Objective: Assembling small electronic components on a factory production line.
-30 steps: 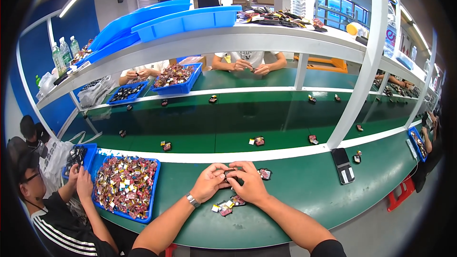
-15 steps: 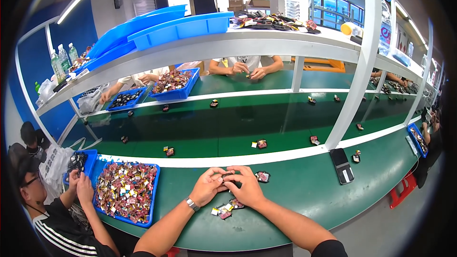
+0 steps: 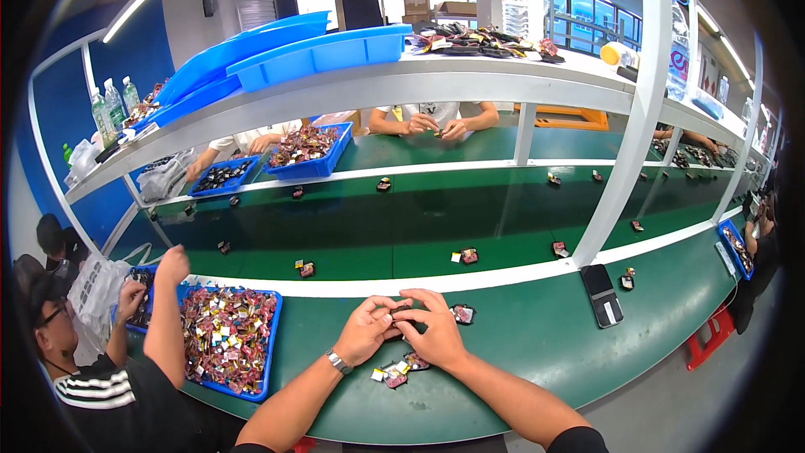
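Note:
Over the green bench point(image 3: 537, 344), my left hand point(image 3: 364, 331), with a metal-banded watch at the wrist, and my right hand point(image 3: 436, 329) meet. Between their fingertips they grip a small dark piece point(image 3: 402, 314), mostly covered by the fingers. Just below my hands lie a few small parts point(image 3: 391, 372), dark and reddish with white and yellow tabs. A similar part point(image 3: 462, 314) sits right beside my right hand's fingers.
A blue tray point(image 3: 275, 344) heaped with such parts stands at left, beside a co-worker point(image 3: 109, 377). Beyond a white rail point(image 3: 335, 287), spaced parts lie on a green conveyor belt point(image 3: 352, 235). A black flat case point(image 3: 601, 295) lies near the white post point(image 3: 625, 126).
Parts on the belt have shifted slightly right. The co-worker at left has raised one arm toward the belt. My hands stay nearly in place, still gripping the dark piece.

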Demonstrator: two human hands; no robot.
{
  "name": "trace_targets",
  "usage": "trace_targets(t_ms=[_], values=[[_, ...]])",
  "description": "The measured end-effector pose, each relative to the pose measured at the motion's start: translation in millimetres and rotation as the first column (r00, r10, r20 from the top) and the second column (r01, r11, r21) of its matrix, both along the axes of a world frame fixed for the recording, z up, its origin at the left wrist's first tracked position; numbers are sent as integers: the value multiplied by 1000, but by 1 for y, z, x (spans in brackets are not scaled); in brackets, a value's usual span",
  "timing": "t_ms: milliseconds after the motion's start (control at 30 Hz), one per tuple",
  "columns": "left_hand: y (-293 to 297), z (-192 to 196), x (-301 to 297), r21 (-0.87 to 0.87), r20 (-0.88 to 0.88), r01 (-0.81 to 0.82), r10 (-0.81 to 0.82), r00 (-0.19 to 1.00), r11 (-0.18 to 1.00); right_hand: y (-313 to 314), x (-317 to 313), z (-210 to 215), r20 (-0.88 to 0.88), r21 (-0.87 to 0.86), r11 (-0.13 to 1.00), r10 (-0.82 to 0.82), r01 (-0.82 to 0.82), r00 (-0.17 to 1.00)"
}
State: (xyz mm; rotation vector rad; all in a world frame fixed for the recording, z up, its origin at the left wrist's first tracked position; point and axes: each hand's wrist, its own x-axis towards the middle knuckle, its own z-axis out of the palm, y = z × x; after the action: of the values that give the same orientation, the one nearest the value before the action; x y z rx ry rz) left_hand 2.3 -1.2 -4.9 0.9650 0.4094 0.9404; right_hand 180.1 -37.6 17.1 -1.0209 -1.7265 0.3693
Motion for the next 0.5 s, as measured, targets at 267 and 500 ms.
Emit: trace_targets(t_ms=[267, 500], values=[[-4, 6, 2, 37, -64, -79, 81, 995, 996, -2, -2, -1, -8, -76, 996, 37, -37, 999], [-1, 3, 3, 4, -51, -49, 49, 997, 999, 0, -1, 4, 77, 99, 995, -31, 23, 997]])
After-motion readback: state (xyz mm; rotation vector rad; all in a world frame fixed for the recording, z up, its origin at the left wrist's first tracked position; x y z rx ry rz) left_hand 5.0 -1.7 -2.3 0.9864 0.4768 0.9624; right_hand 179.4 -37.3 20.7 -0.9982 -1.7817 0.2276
